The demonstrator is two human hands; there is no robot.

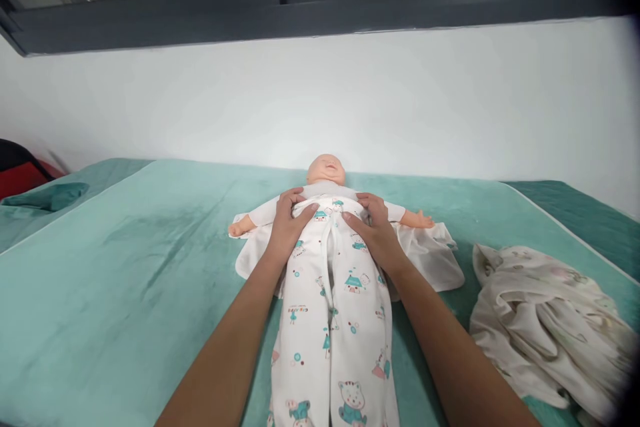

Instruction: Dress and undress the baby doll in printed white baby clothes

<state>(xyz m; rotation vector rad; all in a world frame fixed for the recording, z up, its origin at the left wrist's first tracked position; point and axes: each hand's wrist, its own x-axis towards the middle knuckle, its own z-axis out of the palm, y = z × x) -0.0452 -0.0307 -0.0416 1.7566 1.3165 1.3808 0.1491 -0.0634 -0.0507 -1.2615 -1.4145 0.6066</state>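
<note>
A baby doll (pixel 326 170) lies on its back on a teal bed (pixel 125 267), head toward the wall, arms spread. It wears white printed trousers (pixel 333 307) with small cat and house pictures. My left hand (pixel 289 220) grips the waistband at the doll's chest on the left side, fingers curled. My right hand (pixel 373 225) grips the waistband on the right side, fingers curled too. A white cloth (pixel 430 257) lies spread under the doll.
A crumpled pale printed garment (pixel 540 327) lies on the bed at the right. A dark green cloth (pixel 47 197) and something red (pixel 23 177) sit at the far left. A white wall and a dark window frame (pixel 270 10) stand behind.
</note>
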